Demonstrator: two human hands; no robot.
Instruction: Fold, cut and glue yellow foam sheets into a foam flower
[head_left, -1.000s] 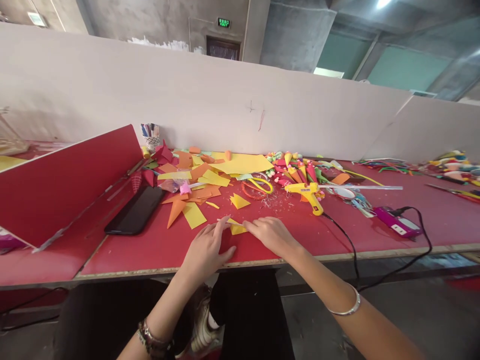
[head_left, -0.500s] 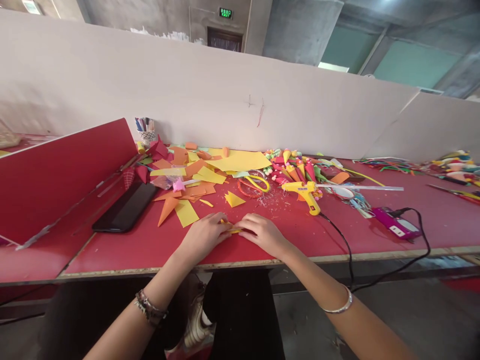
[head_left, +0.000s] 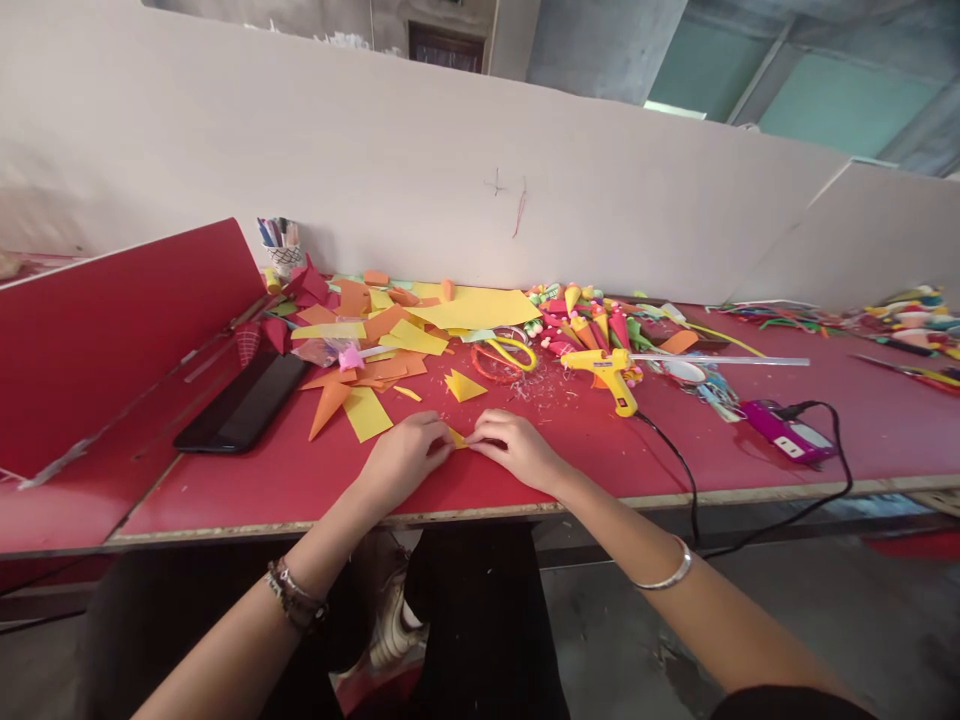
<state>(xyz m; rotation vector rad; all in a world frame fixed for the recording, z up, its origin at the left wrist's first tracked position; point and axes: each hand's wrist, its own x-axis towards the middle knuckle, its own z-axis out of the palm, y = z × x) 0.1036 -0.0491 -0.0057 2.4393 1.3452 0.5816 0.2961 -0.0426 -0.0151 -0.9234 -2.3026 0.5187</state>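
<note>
A small piece of yellow paper (head_left: 458,439) lies low over the red table, mostly covered by my fingers. My left hand (head_left: 409,455) is closed on its left side, thumb and fingers pinched together. On the other side my right hand (head_left: 516,450) pinches the paper's right end with its fingertips. Just beyond them sits a folded yellow paper piece (head_left: 465,386) with pointed corners. To the left are a flat yellow paper square (head_left: 367,414) and an orange paper cone (head_left: 330,410).
A yellow glue gun (head_left: 611,372) with a clear stick lies right of my hands, its cord running to a purple power strip (head_left: 787,432). A black phone (head_left: 244,405) rests at left beside a red panel (head_left: 127,340). Scissors (head_left: 514,353) and finished cones (head_left: 592,325) lie farther back.
The view has tipped slightly downward. My right hand's fingers have drawn a little away from the left hand's, and the yellow paper between them shows more as a small point.
</note>
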